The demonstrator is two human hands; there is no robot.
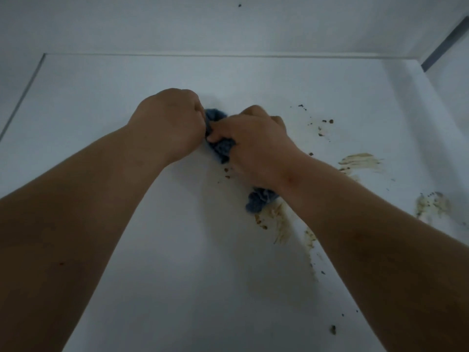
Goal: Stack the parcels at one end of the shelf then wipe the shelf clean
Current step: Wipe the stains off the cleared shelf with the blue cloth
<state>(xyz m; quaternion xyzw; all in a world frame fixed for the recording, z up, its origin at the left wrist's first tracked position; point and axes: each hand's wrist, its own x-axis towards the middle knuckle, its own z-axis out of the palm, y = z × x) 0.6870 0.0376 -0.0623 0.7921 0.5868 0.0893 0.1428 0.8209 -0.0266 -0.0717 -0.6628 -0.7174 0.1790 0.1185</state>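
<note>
Head view of a white shelf bounded by a back wall and a side wall on the right. Both bare forearms reach in from the near edge. The left hand and right hand meet near the shelf's middle, each with fingers curled around a bunched blue cloth; a fold of the cloth shows again beneath the right wrist, lying on the shelf. To the right of the hands lie brown smears and dark crumbs, with more streaks just beside the cloth's lower fold. A dark speck marks the back wall.
</note>
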